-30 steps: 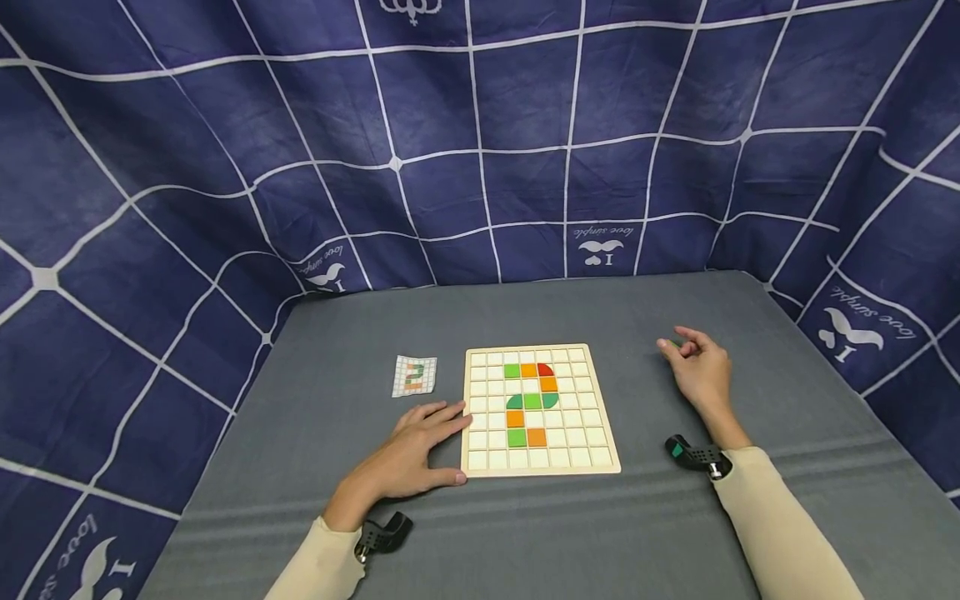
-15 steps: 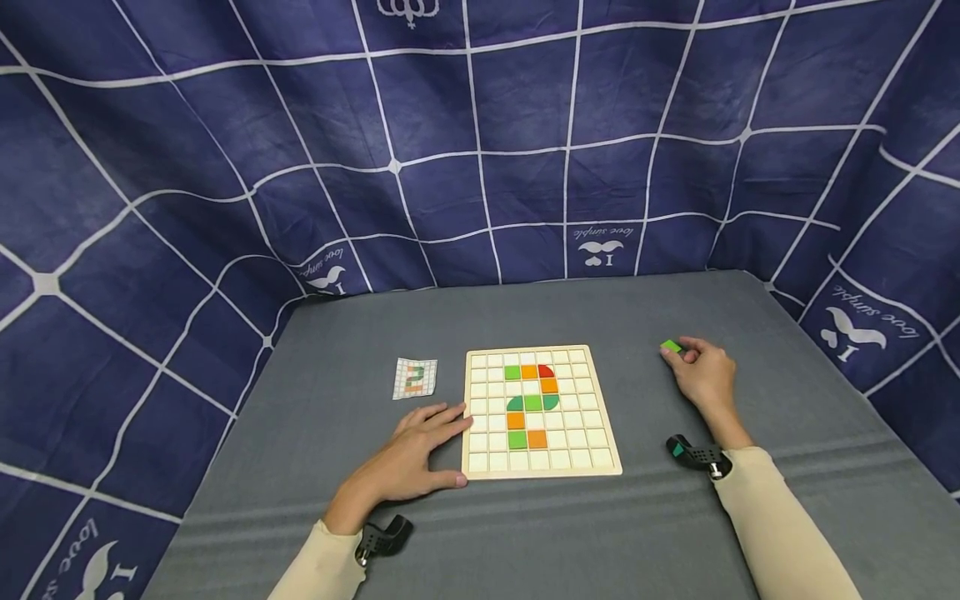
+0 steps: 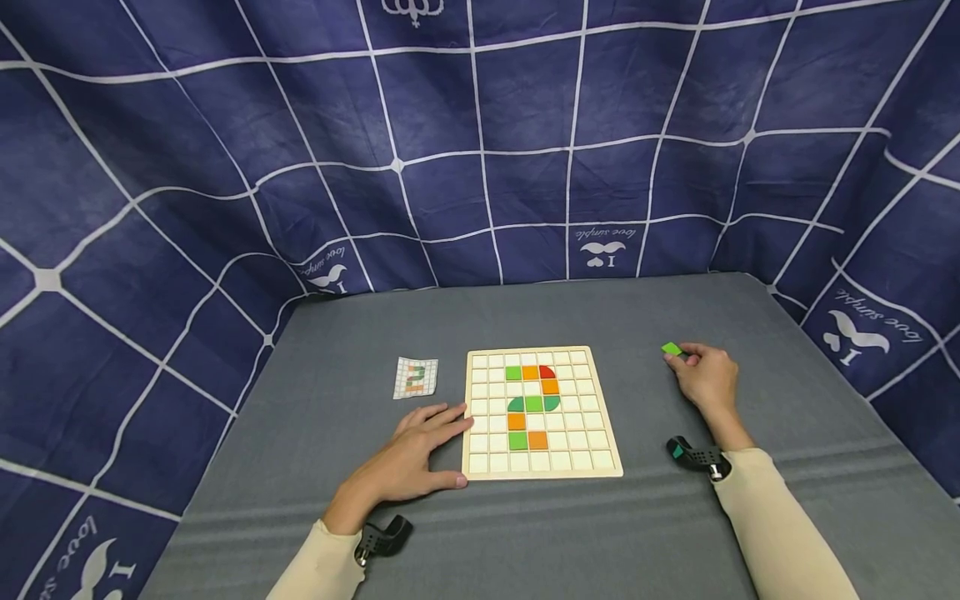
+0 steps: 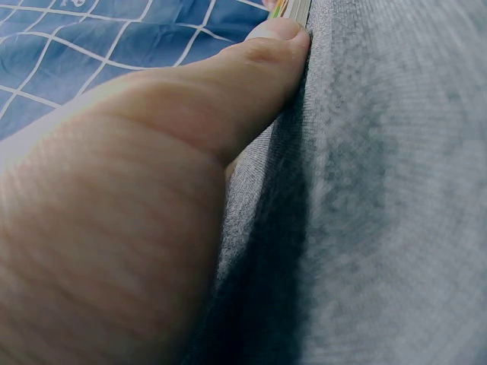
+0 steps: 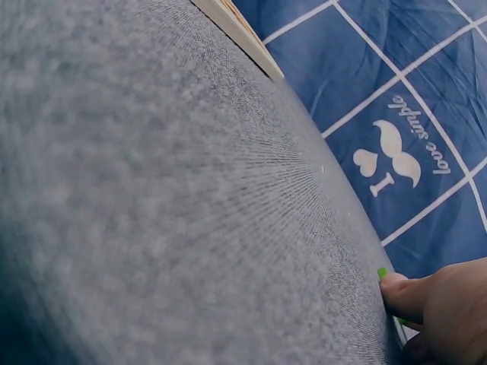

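A square wooden grid board (image 3: 543, 477) lies flat on the grey table, with green, orange and red tiles set in some of its cells. My left hand (image 3: 412, 450) rests at the board's left edge, fingers extended; its thumb (image 4: 266, 57) touches the edge in the left wrist view. To the right of the board, my right hand (image 3: 707, 379) pinches a light green tile (image 3: 671, 349) between thumb and fingers. A bit of that green tile (image 5: 382, 271) shows past the thumb in the right wrist view. The other fingers are partly hidden there.
A small paper card (image 3: 416, 378) printed with a coloured grid pattern lies left of the board. The grey cloth-covered table (image 3: 570, 542) meets a blue curtain (image 3: 525, 192) with white lines at the back and sides.
The green tile, mostly hidden by my right fingers a second ago, now shows clearly at the fingertips. That hand has shifted slightly to the right and down. My left hand stays put.
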Motion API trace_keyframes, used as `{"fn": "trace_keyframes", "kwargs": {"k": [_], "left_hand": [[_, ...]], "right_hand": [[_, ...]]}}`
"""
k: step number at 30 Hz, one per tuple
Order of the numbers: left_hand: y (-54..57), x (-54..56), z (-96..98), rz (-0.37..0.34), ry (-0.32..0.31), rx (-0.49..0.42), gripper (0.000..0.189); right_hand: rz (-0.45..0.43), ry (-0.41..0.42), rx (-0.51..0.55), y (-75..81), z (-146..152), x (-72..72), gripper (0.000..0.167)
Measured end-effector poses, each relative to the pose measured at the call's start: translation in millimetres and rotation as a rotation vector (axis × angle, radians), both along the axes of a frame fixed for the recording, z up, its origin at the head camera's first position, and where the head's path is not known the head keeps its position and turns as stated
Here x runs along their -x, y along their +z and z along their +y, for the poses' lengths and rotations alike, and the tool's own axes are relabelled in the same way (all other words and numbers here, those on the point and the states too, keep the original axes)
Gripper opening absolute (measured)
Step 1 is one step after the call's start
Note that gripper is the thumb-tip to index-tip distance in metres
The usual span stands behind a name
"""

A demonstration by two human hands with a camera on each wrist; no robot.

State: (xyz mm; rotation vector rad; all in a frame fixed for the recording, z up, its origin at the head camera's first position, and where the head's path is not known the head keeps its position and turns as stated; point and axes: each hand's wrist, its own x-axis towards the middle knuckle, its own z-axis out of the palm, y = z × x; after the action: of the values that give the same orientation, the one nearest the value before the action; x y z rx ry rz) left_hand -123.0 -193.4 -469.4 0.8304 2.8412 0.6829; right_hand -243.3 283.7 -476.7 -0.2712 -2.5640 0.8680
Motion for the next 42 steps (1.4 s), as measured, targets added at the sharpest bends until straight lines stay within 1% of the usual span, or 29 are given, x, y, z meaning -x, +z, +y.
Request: {"fn": "trace_keyframes", "kwargs": {"k": [9, 18, 25, 33, 37, 42], "left_hand": [[2.0, -1.3, -1.1, 0.010, 0.004, 0.002, 0.086], [4.4, -1.4, -0.8, 0.014, -0.005, 0.003, 0.085], [3.9, -1.5, -2.2, 0.006, -0.007, 0.005, 0.085], [1.7, -4.7, -3.3, -0.008, 0.003, 0.015, 0.085], [1.1, -4.8, -4.0, -0.005, 0.000, 0.005, 0.085], [3.6, -2.8, -4.0, -0.002, -0.010, -0.002, 0.085]], "right_hand": [[0.022, 0.011, -0.027, 3.9, -3, -0.1, 0.032], [-0.001, 0.007, -0.027, 6.8, -4, -2.3, 0.031], [0.007, 0.020, -0.019, 4.4, -5, -3.6, 0.030], [0.010, 0.032, -0.020, 0.3, -7, -7.9, 0.029], [0.010, 0.047, -0.012, 3.4, -8, -10.2, 0.030], [0.019, 0.047, -0.004, 9.3, -11, -13.5, 0.029]]}}
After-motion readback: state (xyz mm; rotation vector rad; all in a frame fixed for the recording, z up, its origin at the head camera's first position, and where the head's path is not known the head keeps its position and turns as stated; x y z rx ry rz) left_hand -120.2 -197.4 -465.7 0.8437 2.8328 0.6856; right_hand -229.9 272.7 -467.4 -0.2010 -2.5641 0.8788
